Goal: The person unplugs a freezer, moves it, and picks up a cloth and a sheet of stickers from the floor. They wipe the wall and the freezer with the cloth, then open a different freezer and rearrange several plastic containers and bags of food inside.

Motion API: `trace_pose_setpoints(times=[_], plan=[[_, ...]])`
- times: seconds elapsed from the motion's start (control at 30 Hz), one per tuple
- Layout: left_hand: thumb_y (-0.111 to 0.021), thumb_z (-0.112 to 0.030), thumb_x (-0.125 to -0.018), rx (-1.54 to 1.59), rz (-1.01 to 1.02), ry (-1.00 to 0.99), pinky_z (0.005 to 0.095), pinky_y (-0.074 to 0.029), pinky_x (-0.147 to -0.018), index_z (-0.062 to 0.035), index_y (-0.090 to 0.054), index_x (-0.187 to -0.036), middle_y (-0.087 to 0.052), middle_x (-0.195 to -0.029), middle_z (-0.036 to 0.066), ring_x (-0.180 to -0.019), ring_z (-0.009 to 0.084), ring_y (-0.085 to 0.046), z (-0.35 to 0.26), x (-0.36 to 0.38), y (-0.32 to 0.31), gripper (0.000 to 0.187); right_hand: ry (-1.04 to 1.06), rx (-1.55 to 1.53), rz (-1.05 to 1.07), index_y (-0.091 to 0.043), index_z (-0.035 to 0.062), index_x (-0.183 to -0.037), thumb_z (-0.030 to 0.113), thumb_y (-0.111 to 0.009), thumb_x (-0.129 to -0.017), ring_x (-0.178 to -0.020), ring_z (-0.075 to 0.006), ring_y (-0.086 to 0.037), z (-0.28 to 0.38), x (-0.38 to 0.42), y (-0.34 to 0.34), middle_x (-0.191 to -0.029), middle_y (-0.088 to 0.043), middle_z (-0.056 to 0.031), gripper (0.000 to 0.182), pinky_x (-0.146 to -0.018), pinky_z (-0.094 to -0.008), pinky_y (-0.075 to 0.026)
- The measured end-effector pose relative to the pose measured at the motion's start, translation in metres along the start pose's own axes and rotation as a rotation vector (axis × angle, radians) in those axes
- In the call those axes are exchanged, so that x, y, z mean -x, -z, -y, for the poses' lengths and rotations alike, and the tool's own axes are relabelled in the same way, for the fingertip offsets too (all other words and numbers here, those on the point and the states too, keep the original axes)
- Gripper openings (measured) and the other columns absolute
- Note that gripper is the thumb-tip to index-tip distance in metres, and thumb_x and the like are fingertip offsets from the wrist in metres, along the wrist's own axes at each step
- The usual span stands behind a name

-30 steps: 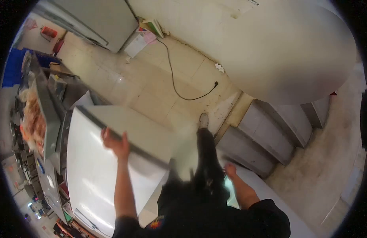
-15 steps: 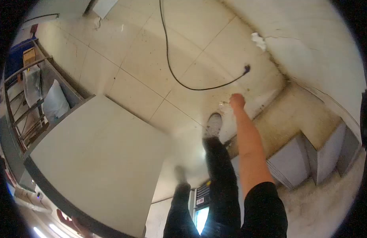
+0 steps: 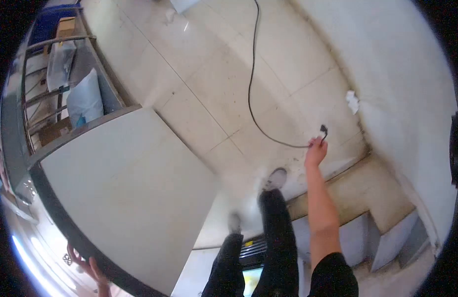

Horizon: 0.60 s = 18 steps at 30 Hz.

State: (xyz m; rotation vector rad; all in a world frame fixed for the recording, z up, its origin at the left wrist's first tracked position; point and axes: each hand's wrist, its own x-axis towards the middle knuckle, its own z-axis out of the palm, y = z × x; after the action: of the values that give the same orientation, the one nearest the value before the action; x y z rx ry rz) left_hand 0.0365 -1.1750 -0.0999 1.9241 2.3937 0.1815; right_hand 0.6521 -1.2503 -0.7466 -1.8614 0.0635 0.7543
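Note:
My right hand [image 3: 316, 151] is closed on a thin black cable [image 3: 253, 111] near its end, low over the tiled floor. The black plug [image 3: 323, 128] sticks out just beyond my fingers. From there the cable curves left and runs up out of the top of the view. At the lower left, my left hand [image 3: 88, 265] has its fingers spread beside the dark edge of a large pale panel [image 3: 130, 198]. Whether it touches that edge is unclear.
My shoes [image 3: 275, 179] stand on the floor right of the panel. A metal rack [image 3: 93, 64] at the upper left holds a white bag [image 3: 85, 99] and a cardboard box [image 3: 66, 27]. Crumpled white paper [image 3: 352, 102] lies by the wall. Grey angular panels [image 3: 394, 242] stand at the lower right.
My right hand has reached the cable and closed on it near the plug. The view has shifted, so the floor, panel and rack appear further right. My left hand's fingers show more fully.

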Motion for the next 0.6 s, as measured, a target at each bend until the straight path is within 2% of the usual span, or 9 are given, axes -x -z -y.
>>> trace_pose_setpoints(times=[0.07,0.17,0.23,0.3,0.37,0.43,0.5,0.57,0.6], plan=[[-0.055,-0.065,-0.095,-0.092,-0.047,-0.063,0.0516,-0.019,-0.123,-0.0015,-0.026,-0.158,-0.03,-0.159,0.017,-0.149,0.0327,-0.027,0.016,0.002,0.005,0.094,0.114,0.042,0.074,-0.054,0.0029,-0.095,0.025,-0.054,-0.107,-0.073,-0.016,-0.061,0.105,0.081,-0.011,-0.08,-0.064,-0.0071,0.025,-0.072,-0.0307,-0.051],[-0.06,-0.057,-0.096,0.11,-0.054,-0.103,0.052,-0.018,-0.123,-0.0013,-0.027,-0.158,-0.028,-0.159,0.019,-0.15,0.0344,-0.024,-0.002,0.0,0.012,0.09,0.068,0.026,0.19,-0.053,0.0029,-0.098,0.024,-0.053,-0.108,-0.078,-0.0164,-0.063,0.245,0.189,-0.017,-0.087,-0.066,-0.0082,0.024,-0.076,-0.0333,-0.053],[-0.062,-0.052,-0.097,0.115,-0.1,-0.118,0.0514,-0.02,-0.123,-0.0012,-0.03,-0.157,-0.028,-0.159,0.022,-0.15,0.0364,-0.024,-0.004,0.006,0.021,0.085,0.269,0.141,0.281,-0.052,0.0024,-0.101,0.023,-0.052,-0.109,-0.084,-0.0172,-0.064,0.318,0.246,-0.02,-0.093,-0.066,-0.009,0.022,-0.082,-0.0345,-0.053],[-0.062,-0.046,-0.097,0.03,-0.11,-0.124,0.0502,-0.02,-0.121,-0.0012,-0.035,-0.154,-0.034,-0.158,0.023,-0.147,0.0384,-0.027,-0.013,-0.001,0.037,0.077,0.409,0.129,0.387,-0.051,0.0021,-0.104,0.021,-0.052,-0.109,-0.089,-0.0183,-0.065,0.39,0.293,-0.034,-0.096,-0.066,-0.0102,0.019,-0.087,-0.0356,-0.053],[-0.064,-0.04,-0.092,0.013,-0.085,-0.066,0.0541,-0.018,-0.117,-0.0036,-0.039,-0.151,-0.039,-0.155,0.02,-0.147,0.0369,-0.03,-0.022,-0.005,0.051,0.073,0.518,0.133,0.479,-0.05,0.0018,-0.106,0.019,-0.052,-0.109,-0.094,-0.0194,-0.066,0.461,0.338,-0.047,-0.099,-0.066,-0.0114,0.017,-0.092,-0.0367,-0.053],[-0.067,-0.036,-0.086,0.016,-0.065,-0.018,0.0567,-0.018,-0.115,-0.0059,-0.041,-0.149,-0.04,-0.155,0.019,-0.148,0.0364,-0.032,-0.024,-0.003,0.063,0.075,0.525,-0.073,0.519,-0.048,0.0003,-0.11,0.015,-0.052,-0.108,-0.103,-0.0224,-0.066,0.538,0.375,-0.073,-0.105,-0.067,-0.0147,0.015,-0.099,-0.0377,-0.052],[-0.069,-0.03,-0.079,0.049,-0.042,0.011,0.0577,-0.019,-0.114,-0.0081,-0.041,-0.148,-0.04,-0.155,0.019,-0.149,0.0372,-0.031,-0.024,-0.006,0.073,0.078,0.651,-0.087,0.549,-0.048,0.0,-0.111,0.012,-0.051,-0.108,-0.105,-0.024,-0.067,0.601,0.397,-0.098,-0.107,-0.067,-0.0161,0.013,-0.1,-0.0383,-0.052],[-0.069,-0.03,-0.079,0.066,-0.042,0.019,0.0579,-0.019,-0.114,-0.0084,-0.041,-0.148,-0.039,-0.155,0.02,-0.149,0.0375,-0.031,-0.026,-0.011,0.083,0.077,0.775,-0.099,0.551,-0.047,-0.0004,-0.113,0.01,-0.051,-0.107,-0.108,-0.0256,-0.067,0.656,0.419,-0.115,-0.109,-0.068,-0.0176,0.012,-0.101,-0.0389,-0.052],[-0.069,-0.03,-0.079,0.063,-0.024,0.031,0.0581,-0.019,-0.114,-0.0088,-0.042,-0.148,-0.039,-0.155,0.02,-0.149,0.0379,-0.03,-0.028,-0.009,0.084,0.077,0.863,-0.132,0.579,-0.046,0.0002,-0.114,0.012,-0.049,-0.109,-0.103,-0.0252,-0.067,0.684,0.432,-0.119,-0.106,-0.068,-0.0174,0.014,-0.098,-0.0397,-0.054]])
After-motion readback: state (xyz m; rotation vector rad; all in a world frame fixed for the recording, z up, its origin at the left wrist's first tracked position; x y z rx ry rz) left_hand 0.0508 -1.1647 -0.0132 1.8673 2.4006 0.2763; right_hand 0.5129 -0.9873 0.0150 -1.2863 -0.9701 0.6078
